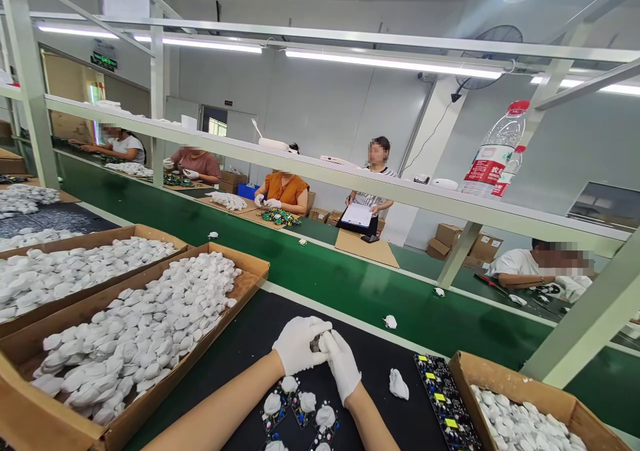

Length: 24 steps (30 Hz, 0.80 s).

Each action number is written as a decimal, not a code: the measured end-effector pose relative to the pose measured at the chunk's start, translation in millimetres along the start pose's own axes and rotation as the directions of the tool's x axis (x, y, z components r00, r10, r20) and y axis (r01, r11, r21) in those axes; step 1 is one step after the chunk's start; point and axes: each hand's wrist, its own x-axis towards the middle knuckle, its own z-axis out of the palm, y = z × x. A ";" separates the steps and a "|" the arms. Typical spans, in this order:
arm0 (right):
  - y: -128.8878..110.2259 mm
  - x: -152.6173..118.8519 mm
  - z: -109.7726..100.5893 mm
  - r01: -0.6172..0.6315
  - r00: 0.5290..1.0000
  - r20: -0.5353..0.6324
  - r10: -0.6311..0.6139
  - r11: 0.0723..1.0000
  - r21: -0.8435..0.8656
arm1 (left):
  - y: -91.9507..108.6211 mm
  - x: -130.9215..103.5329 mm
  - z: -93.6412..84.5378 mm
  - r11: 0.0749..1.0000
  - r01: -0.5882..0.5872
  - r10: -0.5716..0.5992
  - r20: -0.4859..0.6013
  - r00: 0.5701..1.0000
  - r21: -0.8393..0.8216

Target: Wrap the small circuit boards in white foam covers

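Both hands wear white gloves and meet over the black mat (pixel 240 344). My left hand (pixel 300 346) has its fingers curled round a small white and grey piece (pixel 317 344), mostly hidden between the hands. My right hand (pixel 341 364) presses its fingertips on the same piece from the right. Just below the hands lie several small circuit boards (pixel 303 408) with white lumps on them. One loose white lump (pixel 399 384) rests on the mat to the right of my right hand.
Cardboard trays of white lumps stand at left (pixel 253 274) and lower right (pixel 525 388). A joined circuit board panel (pixel 445 404) lies beside the right tray. Beyond runs a green conveyor (pixel 350 291) with scattered lumps. A shelf beam (pixel 350 176) crosses above; people work opposite.
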 end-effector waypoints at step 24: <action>-4.7 -4.7 0.9 0.100 0.987 -0.081 -0.140 0.922 -0.373 | 3.9 2.0 -4.4 0.989 0.000 -0.012 0.080 0.997 0.150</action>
